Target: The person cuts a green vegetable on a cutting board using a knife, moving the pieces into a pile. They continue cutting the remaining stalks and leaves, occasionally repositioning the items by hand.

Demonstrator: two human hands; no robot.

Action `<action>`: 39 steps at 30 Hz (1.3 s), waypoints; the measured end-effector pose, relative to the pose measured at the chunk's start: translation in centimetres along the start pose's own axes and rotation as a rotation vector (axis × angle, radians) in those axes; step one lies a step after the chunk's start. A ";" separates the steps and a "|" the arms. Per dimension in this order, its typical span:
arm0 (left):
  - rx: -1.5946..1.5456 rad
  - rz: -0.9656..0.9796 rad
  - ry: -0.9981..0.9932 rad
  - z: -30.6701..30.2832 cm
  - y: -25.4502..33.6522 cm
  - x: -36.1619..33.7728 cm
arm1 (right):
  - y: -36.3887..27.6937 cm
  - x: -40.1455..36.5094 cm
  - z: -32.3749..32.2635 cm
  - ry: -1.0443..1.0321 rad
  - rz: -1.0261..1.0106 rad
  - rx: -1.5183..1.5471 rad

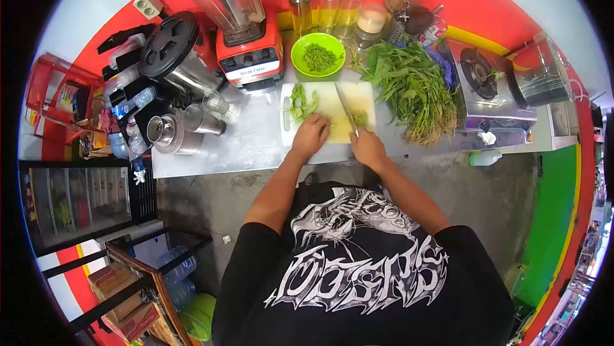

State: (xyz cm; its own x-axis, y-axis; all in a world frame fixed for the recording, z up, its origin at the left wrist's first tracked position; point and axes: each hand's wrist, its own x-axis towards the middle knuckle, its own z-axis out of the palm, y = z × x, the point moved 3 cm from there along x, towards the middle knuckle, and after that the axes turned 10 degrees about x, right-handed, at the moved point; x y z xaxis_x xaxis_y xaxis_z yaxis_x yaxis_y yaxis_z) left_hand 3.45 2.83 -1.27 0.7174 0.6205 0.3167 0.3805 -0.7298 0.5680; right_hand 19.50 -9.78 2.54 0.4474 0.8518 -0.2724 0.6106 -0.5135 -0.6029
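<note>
A white cutting board lies on the metal counter. My right hand is wrapped round the handle of a knife, whose blade points away from me across the board. Chopped greens lie just right of the blade. My left hand rests on the board's lower left part with its fingers curled in; what they hold, if anything, is too small to make out. Green leaves lie just beyond it. Behind the board stands a green bowl with chopped greens inside.
A bunch of leafy greens lies right of the board, beside a gas stove. A red blender, pump bottles and a jar line the wall. Metal cups stand at the left on the counter.
</note>
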 end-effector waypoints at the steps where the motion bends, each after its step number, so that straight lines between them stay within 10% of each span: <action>1: 0.001 0.003 0.000 -0.2 -0.1 0.1 | 0.2 0.2 0.4 0.011 0.006 0.010; 39: 0.216 0.115 -0.020 -0.5 1.1 -1.3 | -3.0 -2.2 4.7 -0.023 0.104 -0.043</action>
State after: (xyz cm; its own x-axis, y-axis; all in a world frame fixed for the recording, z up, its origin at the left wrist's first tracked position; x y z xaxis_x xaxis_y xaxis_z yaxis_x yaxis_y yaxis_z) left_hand 2.70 1.34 -0.67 0.7738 0.5258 0.3533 0.4103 -0.8409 0.3528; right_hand 13.58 -9.60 1.44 0.4950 0.7956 -0.3494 0.5890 -0.6028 -0.5383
